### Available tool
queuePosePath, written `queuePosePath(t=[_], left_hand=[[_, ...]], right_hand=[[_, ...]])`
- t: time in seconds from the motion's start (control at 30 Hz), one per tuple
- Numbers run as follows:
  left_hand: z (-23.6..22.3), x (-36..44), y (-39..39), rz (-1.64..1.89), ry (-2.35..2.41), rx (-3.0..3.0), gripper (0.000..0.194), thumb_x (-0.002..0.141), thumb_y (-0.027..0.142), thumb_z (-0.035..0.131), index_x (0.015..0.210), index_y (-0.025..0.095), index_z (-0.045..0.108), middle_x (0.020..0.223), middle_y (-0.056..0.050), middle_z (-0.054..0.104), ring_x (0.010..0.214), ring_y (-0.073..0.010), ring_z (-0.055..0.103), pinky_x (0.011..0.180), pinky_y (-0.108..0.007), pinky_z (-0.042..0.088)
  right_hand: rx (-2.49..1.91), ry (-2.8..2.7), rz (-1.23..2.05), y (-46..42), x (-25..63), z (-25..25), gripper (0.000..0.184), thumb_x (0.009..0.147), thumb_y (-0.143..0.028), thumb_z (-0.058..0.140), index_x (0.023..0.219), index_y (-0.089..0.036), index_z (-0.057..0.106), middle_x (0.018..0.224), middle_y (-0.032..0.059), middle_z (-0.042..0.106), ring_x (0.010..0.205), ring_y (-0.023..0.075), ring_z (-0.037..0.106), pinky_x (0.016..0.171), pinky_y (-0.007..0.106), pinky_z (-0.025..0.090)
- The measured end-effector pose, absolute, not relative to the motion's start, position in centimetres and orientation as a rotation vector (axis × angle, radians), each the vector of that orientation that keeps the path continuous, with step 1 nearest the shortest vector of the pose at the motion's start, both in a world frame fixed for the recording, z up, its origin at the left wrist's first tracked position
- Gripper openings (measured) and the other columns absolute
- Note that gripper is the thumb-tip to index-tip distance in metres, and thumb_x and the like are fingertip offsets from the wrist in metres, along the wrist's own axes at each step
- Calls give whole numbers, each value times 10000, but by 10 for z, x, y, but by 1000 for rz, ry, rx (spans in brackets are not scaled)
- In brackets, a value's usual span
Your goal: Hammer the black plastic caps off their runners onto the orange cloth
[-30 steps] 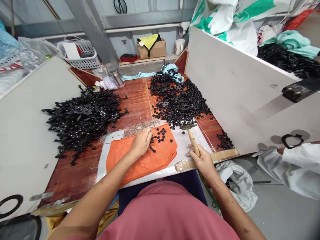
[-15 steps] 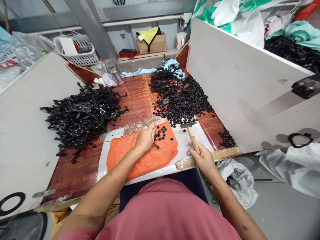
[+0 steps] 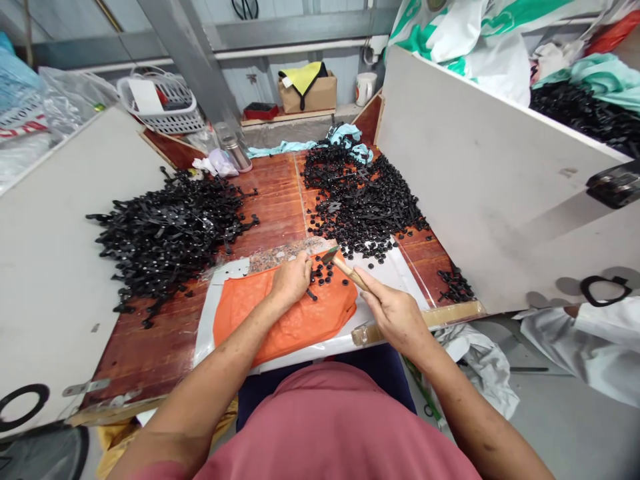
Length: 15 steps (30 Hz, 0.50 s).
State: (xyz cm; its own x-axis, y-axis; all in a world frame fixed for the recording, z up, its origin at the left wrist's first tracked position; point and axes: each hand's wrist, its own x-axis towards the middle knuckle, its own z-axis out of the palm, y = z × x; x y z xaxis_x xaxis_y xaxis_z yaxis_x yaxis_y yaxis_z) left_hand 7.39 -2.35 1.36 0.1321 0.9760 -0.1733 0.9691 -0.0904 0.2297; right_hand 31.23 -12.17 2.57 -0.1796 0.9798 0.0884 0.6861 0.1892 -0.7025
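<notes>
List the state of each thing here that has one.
right hand: closed on hammer
hammer: held, head over orange cloth
left hand: curled; grip hidden
orange cloth: laid out, bearing black pieces
basket: open-topped, things inside
mug: upright, contents hidden
yellow cloth: draped over cardboard box

A plain dusty-rose top [image 3: 330,427], softly creased, fills the bottom centre of the frame; its matching sleeve [image 3: 167,471] shows at lower left. Left hand [image 3: 291,281], right hand [image 3: 397,317] and both forearms [image 3: 235,353] are bare.
</notes>
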Motion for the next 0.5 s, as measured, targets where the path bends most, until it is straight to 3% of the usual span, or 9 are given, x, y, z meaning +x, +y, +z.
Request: queuePosePath(t=[0.23,0.33,0.5], left_hand=[[7,75,-26,-2,1938,2119,282,1089,342,311,1164,219,553,913,-71,751,871,-249,733,673,-300,422],[7,75,-27,-18,1940,2135,292,1086,338,304,1173,211,551,930,-86,760,892,-274,741,656,-312,420],[10,75,-27,-47,1942,2134,302,1085,334,294,1162,209,559,907,-88,760,881,-278,744,650,-313,411]], right_hand=[[-1649,-2240,514,-114,297,23,545,1061,-233,449,1602,-299,444,1024,54,799,851,220,749,774,306,561],[-1653,-2206,431,-113,296,27,546,1086,-245,402,1630,-289,389,1067,67,791,903,203,742,809,285,549],[-1749,-2370,456,-112,296,29,556,1079,-264,438,1631,-302,385,989,53,801,812,217,748,733,295,545]])
